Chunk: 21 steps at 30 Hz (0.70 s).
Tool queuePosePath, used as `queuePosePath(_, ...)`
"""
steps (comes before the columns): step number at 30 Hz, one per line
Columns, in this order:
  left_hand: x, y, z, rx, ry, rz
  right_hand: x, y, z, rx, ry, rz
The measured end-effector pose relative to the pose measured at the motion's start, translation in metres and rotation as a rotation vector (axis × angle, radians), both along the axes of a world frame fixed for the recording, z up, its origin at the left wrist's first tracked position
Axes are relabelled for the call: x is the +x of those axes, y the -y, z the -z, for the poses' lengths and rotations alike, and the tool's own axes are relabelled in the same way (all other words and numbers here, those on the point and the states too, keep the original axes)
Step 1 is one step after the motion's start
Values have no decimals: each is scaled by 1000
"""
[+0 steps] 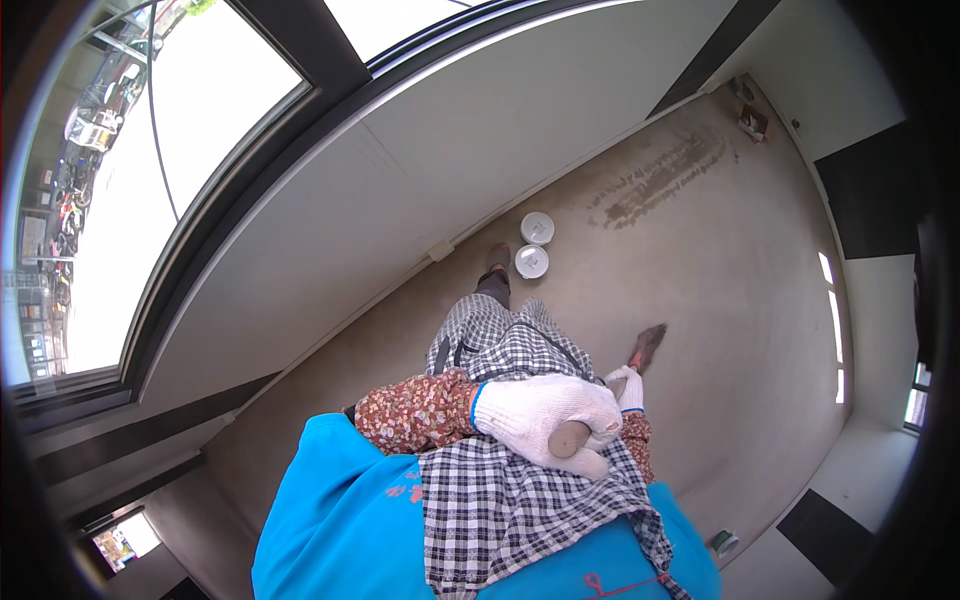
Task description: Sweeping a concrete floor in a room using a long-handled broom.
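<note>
My left hand (548,412), in a white knitted glove with a blue cuff, is closed around a thick round pole (568,440). The pole's flat tan end points up out of the fist, in front of my checked apron (500,510). Farther out and to the right, my right hand (630,388), in a matching glove, is partly hidden behind the left. Its fingers curl around what looks like the same pole, lower down. Just beyond it lies a long brown shape (648,347) with a reddish part; whether it is a foot or the tool's end, I cannot tell.
Two white round tubs (533,262) stand on the brown floor (740,300) ahead, near my left foot (499,257). A darker patch (665,180) marks the far floor. A small box (753,123) sits in the corner. Windows (190,190) line the left wall; a green-and-white round object (724,543) lies lower right.
</note>
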<state>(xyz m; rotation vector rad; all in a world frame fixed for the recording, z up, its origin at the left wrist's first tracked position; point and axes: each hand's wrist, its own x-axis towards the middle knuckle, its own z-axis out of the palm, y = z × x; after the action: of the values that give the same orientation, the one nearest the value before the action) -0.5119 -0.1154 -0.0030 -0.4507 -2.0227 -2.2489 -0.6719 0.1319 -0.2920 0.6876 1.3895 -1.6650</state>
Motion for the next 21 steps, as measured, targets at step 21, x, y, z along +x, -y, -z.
queuePosePath(21, 113, 18, -80, -43, 238, -695, 54, 81, -51, -3, 676, -337)
